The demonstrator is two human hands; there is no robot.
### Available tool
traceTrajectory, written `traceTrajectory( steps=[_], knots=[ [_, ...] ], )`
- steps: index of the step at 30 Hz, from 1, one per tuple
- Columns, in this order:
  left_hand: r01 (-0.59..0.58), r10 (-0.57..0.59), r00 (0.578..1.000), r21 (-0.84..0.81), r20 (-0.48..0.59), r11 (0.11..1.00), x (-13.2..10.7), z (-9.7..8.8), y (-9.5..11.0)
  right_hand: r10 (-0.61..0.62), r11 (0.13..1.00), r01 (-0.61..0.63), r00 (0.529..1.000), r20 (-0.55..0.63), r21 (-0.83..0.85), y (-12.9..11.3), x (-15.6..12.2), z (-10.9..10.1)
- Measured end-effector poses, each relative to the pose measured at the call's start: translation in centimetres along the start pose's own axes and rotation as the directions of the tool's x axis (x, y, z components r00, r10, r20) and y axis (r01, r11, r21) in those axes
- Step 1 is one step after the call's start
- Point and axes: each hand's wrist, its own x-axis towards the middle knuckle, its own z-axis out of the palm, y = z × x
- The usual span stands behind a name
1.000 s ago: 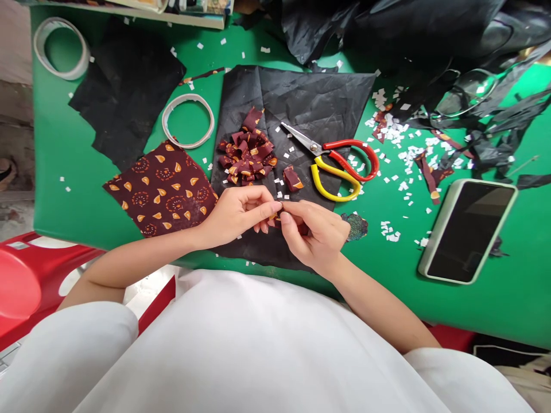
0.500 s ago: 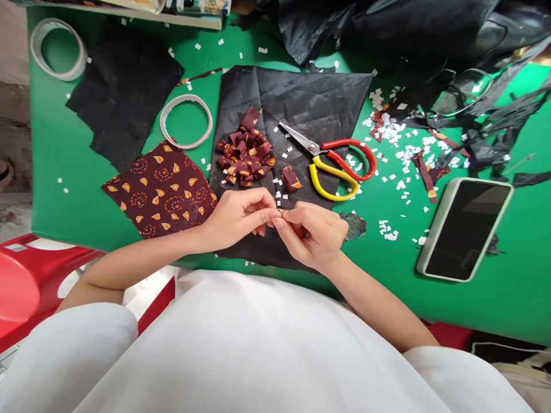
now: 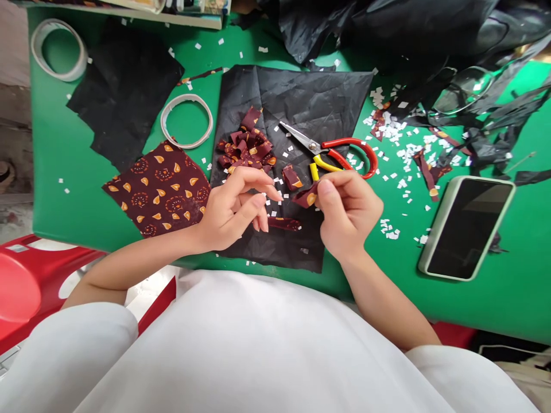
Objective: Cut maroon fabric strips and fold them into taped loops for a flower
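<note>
My right hand pinches a small folded maroon fabric piece with an orange spot, held above the black sheet. My left hand hovers beside it, thumb and forefinger pinched on a tiny white paper scrap. A maroon strip lies on the sheet between my hands. A pile of folded maroon pieces and one separate folded piece lie just beyond. Red and yellow scissors lie partly behind my right hand.
A patterned maroon cloth square lies left of my left hand. Two tape rings and black fabric sit at the left. A phone lies at the right. White paper bits litter the green table.
My hands have come apart: the right lifted away to the right with the folded maroon piece, the left keeps a white scrap. A maroon strip now shows on the sheet.
</note>
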Motion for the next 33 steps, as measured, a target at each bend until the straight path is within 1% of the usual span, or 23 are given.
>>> traceTrajectory(
  steps=[2, 3, 5, 6, 8, 10, 12, 15, 17, 18, 20, 24, 26, 28, 29, 31, 32, 33],
  knots=[
    [-0.068, 0.068, 0.997, 0.007, -0.044, 0.998, 0.1, -0.2, 0.0, 0.041, 0.999, -0.041, 0.999, 0.003, -0.029, 0.3, 0.5, -0.3],
    [-0.094, 0.095, 0.993, 0.015, -0.068, 0.995, 0.2, -0.3, -0.1, 0.041, 0.996, -0.040, 0.999, 0.012, -0.076, 0.4, 0.7, -0.4],
    [-0.120, 0.124, 0.986, 0.043, -0.109, 0.992, 0.4, -0.4, -0.1, -0.008, 0.973, 0.017, 0.999, 0.040, -0.229, 0.6, 1.0, -0.5],
    [-0.119, 0.126, 0.984, 0.060, -0.125, 0.991, 0.4, -0.5, -0.1, -0.050, 0.945, 0.066, 0.997, 0.057, -0.321, 0.7, 1.1, -0.5],
    [-0.108, 0.121, 0.983, 0.097, -0.136, 0.989, 0.5, -0.6, 0.0, -0.135, 0.858, 0.158, 0.987, 0.084, -0.488, 1.0, 1.2, -0.4],
    [-0.092, 0.110, 0.988, 0.162, -0.106, 0.982, 0.5, -0.7, 0.1, -0.178, 0.776, 0.201, 0.979, 0.099, -0.598, 1.3, 1.2, -0.2],
    [-0.091, 0.102, 0.994, 0.284, -0.024, 0.954, 0.5, -0.7, 0.3, -0.184, 0.726, 0.205, 0.978, 0.102, -0.656, 1.7, 1.3, -0.1],
    [-0.165, 0.116, 0.984, 0.458, 0.133, 0.874, 0.4, -0.6, 0.6, -0.178, 0.703, 0.201, 0.978, 0.105, -0.682, 2.1, 1.4, -0.2],
    [-0.218, 0.133, 0.971, 0.496, 0.201, 0.840, 0.3, -0.5, 0.8, -0.172, 0.711, 0.202, 0.979, 0.111, -0.673, 2.1, 1.5, -0.3],
    [-0.231, 0.137, 0.967, 0.504, 0.217, 0.832, 0.3, -0.4, 0.8, -0.168, 0.720, 0.202, 0.979, 0.115, -0.664, 2.1, 1.5, -0.4],
    [-0.243, 0.147, 0.965, 0.523, 0.219, 0.817, 0.4, -0.5, 0.8, -0.155, 0.745, 0.194, 0.981, 0.117, -0.638, 1.8, 1.7, -0.6],
    [-0.256, 0.190, 0.966, 0.574, 0.173, 0.778, 0.5, -0.8, 0.6, -0.144, 0.794, 0.169, 0.985, 0.090, -0.584, 1.6, 1.9, -1.1],
    [-0.262, 0.210, 0.965, 0.590, 0.158, 0.764, 0.6, -0.8, 0.7, -0.161, 0.788, 0.175, 0.984, 0.077, -0.590, 1.6, 2.1, -1.5],
    [-0.261, 0.223, 0.965, 0.614, 0.139, 0.745, 0.7, -0.9, 1.0, -0.179, 0.756, 0.179, 0.982, 0.065, -0.630, 1.8, 2.3, -2.0],
    [-0.260, 0.236, 0.964, 0.639, 0.125, 0.724, 0.9, -1.1, 1.2, -0.183, 0.735, 0.179, 0.981, 0.063, -0.654, 1.9, 2.5, -2.2],
    [-0.265, 0.288, 0.953, 0.726, 0.096, 0.635, 1.4, -1.9, 1.7, -0.181, 0.693, 0.180, 0.981, 0.073, -0.698, 2.1, 2.7, -2.7],
    [-0.277, 0.340, 0.936, 0.791, 0.093, 0.545, 1.7, -2.6, 1.9, -0.177, 0.677, 0.183, 0.981, 0.084, -0.713, 2.2, 2.8, -2.9],
    [-0.284, 0.386, 0.916, 0.858, 0.111, 0.427, 2.1, -3.4, 2.1, -0.170, 0.664, 0.188, 0.981, 0.098, -0.724, 2.3, 2.9, -3.1]
  ],
)
